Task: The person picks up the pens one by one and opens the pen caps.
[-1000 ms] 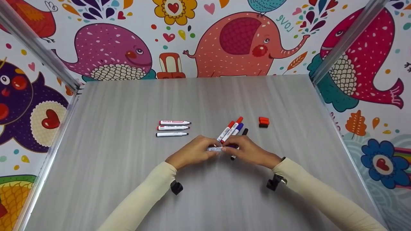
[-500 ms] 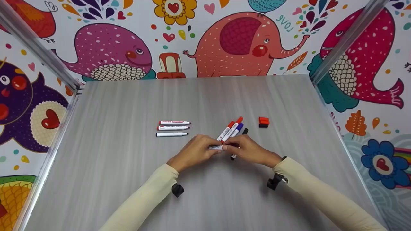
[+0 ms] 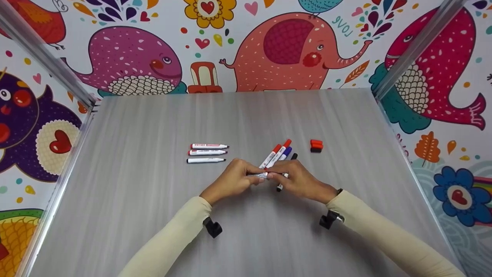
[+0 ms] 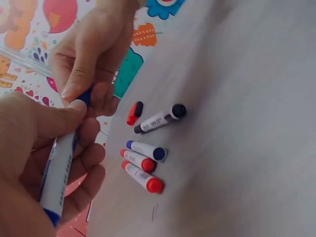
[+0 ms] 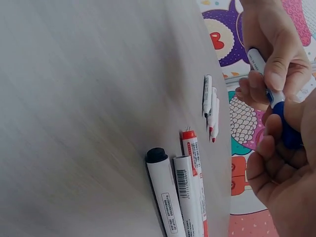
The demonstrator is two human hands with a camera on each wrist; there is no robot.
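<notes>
Between my two hands is a white marker (image 4: 58,173) with a blue end, held above the table. My left hand (image 3: 230,180) grips its barrel, thumb along the side. The fingers of my right hand (image 3: 301,180) pinch the marker's blue cap (image 5: 288,126), which sits at the barrel's front end. In the left wrist view the fingertips of both hands meet there and partly hide the cap. Just beyond the hands lie capped markers: two red-capped markers (image 3: 270,156), a blue-capped marker (image 4: 147,150) and a black-capped marker (image 4: 160,118).
Three uncapped markers (image 3: 207,152) lie side by side to the left, tips pointing right. Loose red and black caps (image 3: 316,146) are grouped at the right. A patterned wall (image 3: 207,46) stands behind the grey table (image 3: 153,123), with metal posts (image 3: 419,50) at its back corners.
Both hands stay together on the marker and shift only slightly. The left thumb has moved a little along the barrel, and the marker's angle changes slightly. The markers on the table stay put.
</notes>
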